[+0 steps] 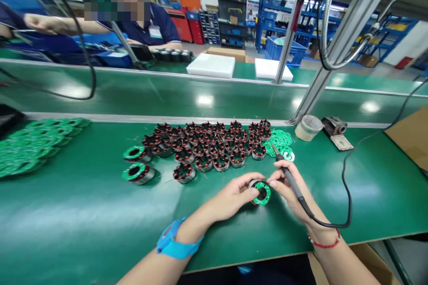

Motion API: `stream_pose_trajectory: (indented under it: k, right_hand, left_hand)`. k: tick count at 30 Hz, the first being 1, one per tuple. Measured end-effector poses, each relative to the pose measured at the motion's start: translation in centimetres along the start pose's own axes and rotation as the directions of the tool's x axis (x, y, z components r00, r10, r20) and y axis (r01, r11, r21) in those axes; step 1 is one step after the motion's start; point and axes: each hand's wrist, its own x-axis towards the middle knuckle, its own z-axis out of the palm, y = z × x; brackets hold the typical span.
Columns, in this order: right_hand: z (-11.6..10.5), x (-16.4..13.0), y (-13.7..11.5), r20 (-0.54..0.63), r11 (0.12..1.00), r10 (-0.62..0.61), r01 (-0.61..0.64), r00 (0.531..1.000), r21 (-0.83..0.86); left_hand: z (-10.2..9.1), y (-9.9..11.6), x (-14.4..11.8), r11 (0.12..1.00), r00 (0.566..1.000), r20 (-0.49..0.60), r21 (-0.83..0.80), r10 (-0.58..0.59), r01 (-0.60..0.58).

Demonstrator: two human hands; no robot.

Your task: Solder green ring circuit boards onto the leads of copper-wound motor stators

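My left hand [236, 193] grips a small round stator with a green ring board on top [261, 192], resting on the green mat. My right hand [289, 187] holds a black soldering iron [288, 173] like a pen, its tip pointing up and away, while its fingertips touch the stator's right side. The iron's black cord [346, 187] loops off to the right. Just beyond my hands lies a cluster of several copper-wound stators [214, 142]. Two stators with green boards [137, 162] sit to the left.
Loose green ring boards [282, 140] lie at the cluster's right end, and more green boards [36, 144] pile at far left. A round tin [307, 127], a small metal stand [335, 129] and a cardboard box [413, 136] sit at right. A person works across the conveyor [150, 93].
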Motion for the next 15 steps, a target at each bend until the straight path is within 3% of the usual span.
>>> stream_pose_trajectory:
  k: [3,5,7,9,11,13,15]
  right_hand:
    - [-0.3,0.3,0.0,-0.026,0.976,0.035,-0.039,0.999,-0.213]
    - [-0.2,0.5,0.1,-0.034,0.910,0.050,-0.060,0.998,-0.410]
    - [0.2,0.6,0.1,-0.046,0.829,0.067,-0.082,0.997,-0.554]
    - [0.7,0.7,0.2,-0.060,0.838,0.067,-0.089,0.996,-0.538]
    - [0.9,0.9,0.3,-0.050,0.935,0.026,-0.042,0.998,-0.351]
    - [0.9,1.0,0.3,-0.051,0.991,-0.023,0.016,0.998,-0.134]
    - [0.8,0.9,0.0,-0.033,0.999,-0.036,0.037,0.999,0.023]
  left_hand:
    - [0.7,-0.4,0.2,0.947,0.996,-0.027,0.313,0.083,-0.070]
    - [1.1,-0.6,0.3,0.826,0.990,-0.020,0.554,0.141,-0.107]
    - [1.3,-0.7,0.3,0.739,0.985,-0.019,0.663,0.173,-0.118]
    - [1.2,-0.7,0.3,0.765,0.977,-0.059,0.633,0.204,-0.121]
    - [0.8,-0.8,0.3,0.861,0.965,-0.149,0.495,0.217,-0.117]
    - [0.1,-0.7,0.3,0.951,0.966,-0.205,0.293,0.159,-0.094]
    - [-0.4,-0.6,0.3,0.993,0.979,-0.191,0.104,0.076,-0.056]
